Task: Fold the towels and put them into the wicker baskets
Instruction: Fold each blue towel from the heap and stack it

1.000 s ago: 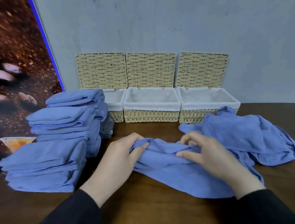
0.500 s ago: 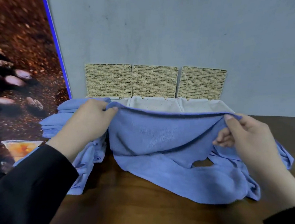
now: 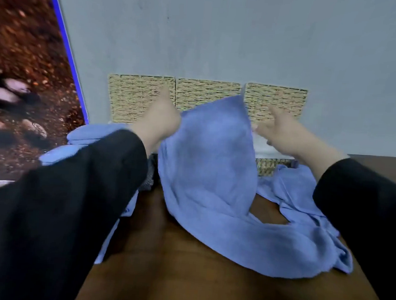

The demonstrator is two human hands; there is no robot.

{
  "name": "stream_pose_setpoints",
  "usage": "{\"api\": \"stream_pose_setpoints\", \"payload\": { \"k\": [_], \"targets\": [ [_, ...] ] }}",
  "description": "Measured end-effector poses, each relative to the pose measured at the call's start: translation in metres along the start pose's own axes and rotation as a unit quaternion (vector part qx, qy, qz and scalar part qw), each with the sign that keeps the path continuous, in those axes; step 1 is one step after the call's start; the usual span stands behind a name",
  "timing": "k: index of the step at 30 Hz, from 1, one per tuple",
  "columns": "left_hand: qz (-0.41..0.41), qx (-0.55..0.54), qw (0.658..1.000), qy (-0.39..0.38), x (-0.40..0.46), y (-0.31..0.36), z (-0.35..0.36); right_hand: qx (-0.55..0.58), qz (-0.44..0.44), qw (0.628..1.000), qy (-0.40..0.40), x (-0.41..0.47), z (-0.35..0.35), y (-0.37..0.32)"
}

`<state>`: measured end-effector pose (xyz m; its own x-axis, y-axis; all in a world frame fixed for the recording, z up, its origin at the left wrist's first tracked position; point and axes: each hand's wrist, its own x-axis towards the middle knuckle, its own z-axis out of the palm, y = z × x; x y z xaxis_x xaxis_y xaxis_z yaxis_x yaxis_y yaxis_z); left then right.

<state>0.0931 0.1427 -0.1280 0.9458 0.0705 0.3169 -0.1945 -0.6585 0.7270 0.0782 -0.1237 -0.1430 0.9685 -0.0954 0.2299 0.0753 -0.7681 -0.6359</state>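
At frame centre, the left hand pinches the raised blue towel at its left edge; the right hand, fingers spread, touches the right edge, grip unclear. The towel hangs before the wicker baskets, its lower part on the table. Best to match corners and pull taut before folding.

Grey wall, brown table

Both arms are reaching forward in black sleeves, hands raised at about the same height. The left hand is gripping the top edge of the towel, thumb sticking up. The right hand is spreading, thumb up, fingers touching the towel's right edge.
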Motion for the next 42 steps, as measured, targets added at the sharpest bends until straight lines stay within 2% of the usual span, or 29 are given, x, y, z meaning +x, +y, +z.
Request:
{"api": "stream_pose_setpoints", "payload": {
  "k": [2,4,6,8,11,14,15,17,19,21,22,23,25,27,28,30,33,34,36,38,40,42],
  "targets": [
    [0.033,-0.008,0.999,-0.018,-0.023,-0.015,0.027,-0.013,-0.002,0.999,-0.039,-0.018,0.021,0.013],
    [0.043,0.007,0.995,-0.091,-0.058,-0.036,0.057,-0.035,-0.025,0.996,-0.079,-0.037,0.045,0.032],
    [0.068,0.081,0.975,-0.193,-0.104,-0.053,0.082,-0.093,-0.045,0.979,-0.175,-0.057,0.062,0.046],
    [0.108,0.164,0.951,-0.239,-0.146,-0.064,0.097,-0.139,-0.059,0.955,-0.255,-0.071,0.073,0.057],
    [0.13,0.233,0.945,-0.189,-0.169,-0.074,0.104,-0.173,-0.047,0.948,-0.262,-0.077,0.081,0.066],
    [0.114,0.208,0.952,-0.193,-0.158,-0.08,0.103,-0.197,-0.043,0.938,-0.282,-0.076,0.082,0.064],
    [0.11,0.214,0.948,-0.207,-0.151,-0.084,0.102,-0.202,-0.044,0.942,-0.263,-0.073,0.081,0.064],
    [0.118,0.273,0.934,-0.198,-0.133,-0.093,0.097,-0.203,-0.035,0.964,-0.166,-0.064,0.077,0.066],
    [0.121,0.333,0.926,-0.132,-0.118,-0.097,0.085,-0.217,-0.045,0.971,-0.093,-0.059,0.073,0.07],
    [0.139,0.319,0.936,-0.053,-0.116,-0.096,0.078,-0.21,-0.073,0.969,-0.106,-0.064,0.072,0.068],
    [0.162,0.277,0.946,-0.034,-0.121,-0.095,0.077,-0.176,-0.081,0.972,-0.13,-0.07,0.072,0.066],
    [0.188,0.216,0.957,-0.036,-0.127,-0.095,0.079,-0.14,-0.087,0.973,-0.159,-0.076,0.073,0.064],
    [0.197,0.139,0.964,-0.109,-0.146,-0.098,0.086,-0.097,-0.096,0.967,-0.213,-0.088,0.08,0.065],
    [0.162,0.17,0.953,-0.192,-0.152,-0.105,0.092,-0.062,-0.1,0.972,-0.202,-0.096,0.091,0.073],
    [0.145,0.183,0.951,-0.202,-0.148,-0.108,0.093,-0.056,-0.099,0.978,-0.174,-0.098,0.095,0.076],
    [0.121,0.178,0.958,-0.19,-0.137,-0.111,0.093,-0.071,-0.096,0.985,-0.128,-0.1,0.101,0.084],
    [0.188,0.171,0.963,-0.091,-0.132,-0.113,0.097,0.007,-0.134,0.987,-0.085,-0.106,0.094,0.082],
    [0.209,0.181,0.958,-0.081,-0.133,-0.112,0.099,0.054,-0.154,0.981,-0.103,-0.11,0.089,0.08],
    [0.22,0.188,0.953,-0.09,-0.135,-0.109,0.103,0.076,-0.193,0.955,-0.213,-0.118,0.082,0.073],
    [0.208,0.178,0.956,-0.109,-0.132,-0.115,0.107,-0.009,-0.195,0.927,-0.321,-0.122,0.085,0.07],
    [0.181,0.163,0.961,-0.131,-0.128,-0.118,0.109,-0.102,-0.206,0.917,-0.325,-0.119,0.09,0.07],
    [0.178,0.113,0.97,-0.119,-0.127,-0.113,0.103,-0.127,-0.225,0.927,-0.273,-0.116,0.096,0.069]
  ]
}}
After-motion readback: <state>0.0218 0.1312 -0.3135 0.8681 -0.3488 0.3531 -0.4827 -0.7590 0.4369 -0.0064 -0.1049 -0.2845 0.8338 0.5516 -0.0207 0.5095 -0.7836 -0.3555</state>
